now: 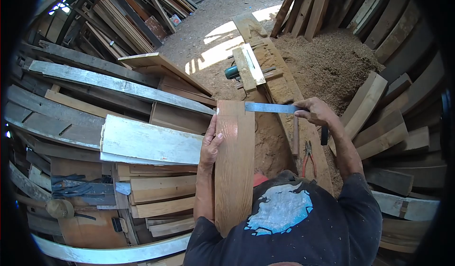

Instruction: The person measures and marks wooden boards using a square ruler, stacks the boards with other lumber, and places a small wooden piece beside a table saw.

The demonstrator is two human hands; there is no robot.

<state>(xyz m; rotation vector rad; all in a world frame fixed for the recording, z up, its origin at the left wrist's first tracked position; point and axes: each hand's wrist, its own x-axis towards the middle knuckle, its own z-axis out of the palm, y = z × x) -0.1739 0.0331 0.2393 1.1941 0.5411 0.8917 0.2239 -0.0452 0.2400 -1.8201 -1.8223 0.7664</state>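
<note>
A long brown wooden board (234,171) stands in front of my chest, its upper end pointing away from me. My left hand (211,142) grips the board's left edge near the upper end, thumb on its face. A flat metal ruler (272,107) reaches sideways from the board's upper right edge. The ruler's right end is pinched in my right hand (310,112). Faint lines and a reddish shiny patch show on the board's upper face.
A sandy wooden bench (289,119) runs forward on the right, with red-handled pliers (309,159), a hammer-like handle (296,135) and a green power tool (232,72) by it. White-painted planks (151,140) are stacked left. Sawdust (327,62) and leaning boards (369,100) lie right.
</note>
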